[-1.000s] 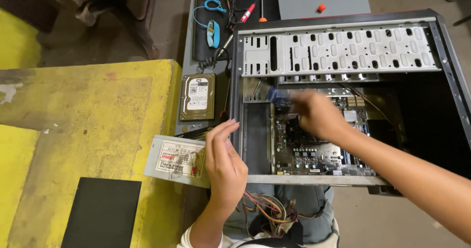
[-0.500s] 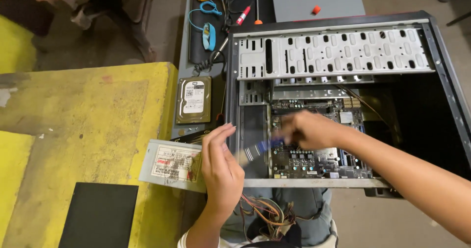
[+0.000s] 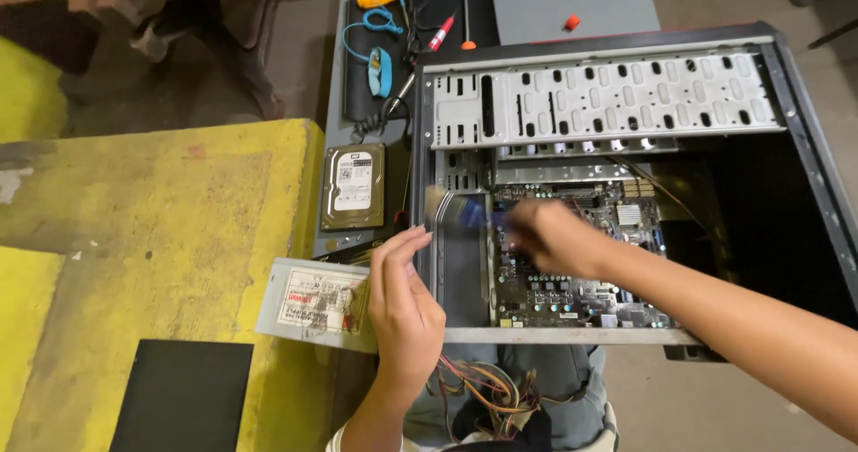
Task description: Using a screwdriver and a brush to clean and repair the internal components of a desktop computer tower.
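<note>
Right hand [image 3: 559, 237] is deep in the open computer case [image 3: 809, 139] now, its grip clamped round the blue handle of a brush [image 3: 465, 212], and the whole thing is a blur, so it's in mid-sweep. Half a second ago that brush sat lower, bristles near the case's bottom edge; now the pale bristles have swung up toward the rear wall of the case, just left of the motherboard [image 3: 581, 273], roughly back where they were a second ago. So that reads as back-and-forth brushing over the board's left side, and I'd judge the dusting is under way rather than finishing. Left hand [image 3: 404, 304] has hardly budged: fingers loosely spread, not closed on anything, palm resting against the grey power supply [image 3: 313, 302] that sits outside the case at its lower left corner, on the edge of the yellow tabletop [image 3: 161, 219]. Its bundle of coloured wires [image 3: 487, 397] trails down below the case. Above the power supply a hard drive [image 3: 354, 186] lies flat, and further up there's a scatter of screwdrivers [image 3: 420, 9] and a blue wrist strap [image 3: 380, 59], untouched.
</note>
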